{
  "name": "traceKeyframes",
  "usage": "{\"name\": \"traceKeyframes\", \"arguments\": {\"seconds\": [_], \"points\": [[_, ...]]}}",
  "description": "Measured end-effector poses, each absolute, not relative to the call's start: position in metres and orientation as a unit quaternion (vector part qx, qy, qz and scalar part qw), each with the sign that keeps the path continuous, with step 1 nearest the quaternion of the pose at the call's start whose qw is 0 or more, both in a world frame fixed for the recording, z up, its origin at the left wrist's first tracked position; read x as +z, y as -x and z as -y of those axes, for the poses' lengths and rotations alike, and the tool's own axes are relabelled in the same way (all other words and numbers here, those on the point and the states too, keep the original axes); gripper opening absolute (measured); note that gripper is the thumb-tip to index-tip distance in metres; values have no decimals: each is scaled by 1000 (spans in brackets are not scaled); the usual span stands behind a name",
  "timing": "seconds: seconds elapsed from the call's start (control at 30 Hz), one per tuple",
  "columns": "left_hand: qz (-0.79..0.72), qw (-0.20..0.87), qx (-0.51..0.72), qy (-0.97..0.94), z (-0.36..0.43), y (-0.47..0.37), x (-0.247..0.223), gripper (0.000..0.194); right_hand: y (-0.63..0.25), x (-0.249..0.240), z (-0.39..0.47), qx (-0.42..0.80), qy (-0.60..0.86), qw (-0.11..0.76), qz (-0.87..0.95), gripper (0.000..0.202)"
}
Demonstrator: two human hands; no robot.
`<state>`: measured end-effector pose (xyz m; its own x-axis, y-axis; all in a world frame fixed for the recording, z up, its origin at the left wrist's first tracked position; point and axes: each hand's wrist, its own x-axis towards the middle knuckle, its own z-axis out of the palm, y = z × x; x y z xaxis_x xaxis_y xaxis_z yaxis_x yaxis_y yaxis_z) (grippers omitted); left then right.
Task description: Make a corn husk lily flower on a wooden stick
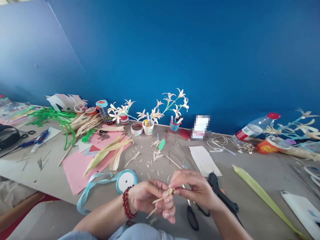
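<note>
No word, number or brand can be read with certainty here. The plastic bottle with the red cap carries a red and white label, but its print is too small and unclear, and the yellow marks on the orange cup at the right also do not form letters that I can read. On the white cup near the wall there are small coloured marks, equally illegible, and the bright upright screen is covered by pixel blocks.
</note>
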<state>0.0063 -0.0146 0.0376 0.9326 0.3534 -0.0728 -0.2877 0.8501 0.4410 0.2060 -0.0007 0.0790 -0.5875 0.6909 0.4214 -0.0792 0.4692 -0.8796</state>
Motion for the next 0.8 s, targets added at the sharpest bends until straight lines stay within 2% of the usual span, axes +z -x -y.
{"name": "traceKeyframes", "arguments": {"seconds": [0.27,0.53,0.8], "points": [[-96,948,194,-232,15,-10,35,22,-208,57,-1,508,193,430,721,9],[-237,840,303,-383,16,-4,48,26,-206,48,3,488,208,467,708,8],[-260,786,326,-456,16,-3,45,32,-206,41,6,486,216,480,698,9]]}}
